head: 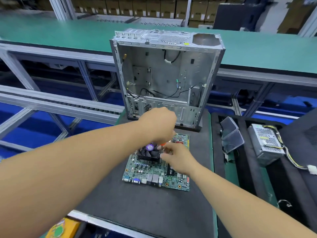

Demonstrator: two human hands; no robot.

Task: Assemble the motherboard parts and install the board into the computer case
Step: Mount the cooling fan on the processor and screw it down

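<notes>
A green motherboard (145, 170) lies flat on the dark mat (137, 203), with its ports facing me. On it sits a black CPU cooler (148, 152) whose fan has a purple hub. My left hand (159, 124) hovers over the cooler's far right corner, fingers curled round an orange-handled tool (163, 143), apparently a screwdriver; most of it is hidden. My right hand (176, 158) pinches at the cooler's right edge with thumb and fingertips. The open metal computer case (164, 74) stands upright just behind the board, with loose cables inside.
A grey power supply (265, 143) with yellow and black wires lies on the right tray. Beside it is a clear plastic box (231, 133). A green conveyor belt (68, 35) runs behind the case. A yellow object (63, 227) sits at the near left edge.
</notes>
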